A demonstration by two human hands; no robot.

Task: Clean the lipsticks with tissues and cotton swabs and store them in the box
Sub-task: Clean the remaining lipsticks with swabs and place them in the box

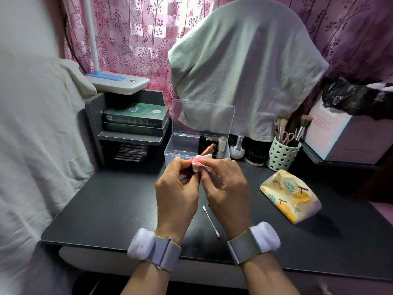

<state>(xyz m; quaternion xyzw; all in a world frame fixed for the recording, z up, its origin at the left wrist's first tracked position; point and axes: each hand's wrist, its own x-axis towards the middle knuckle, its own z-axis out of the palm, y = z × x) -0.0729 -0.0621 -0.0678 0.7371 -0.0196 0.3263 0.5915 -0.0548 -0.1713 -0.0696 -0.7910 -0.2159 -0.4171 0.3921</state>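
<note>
A grey-green towel (244, 67) is hanging over something behind the black desk (119, 205). A clear box (176, 153) is standing open at the desk's rear, lid up, with several lipsticks (221, 144) upright in its right end. A tissue pack (290, 195) is lying to the right. The left hand (176, 196) is gripping a lipstick (207, 150) with curled fingers, just in front of the box. The right hand (226, 188) is pinching a pink-stained tissue (198, 163) against it. A cotton swab (211, 222) is lying on the desk between the wrists.
</note>
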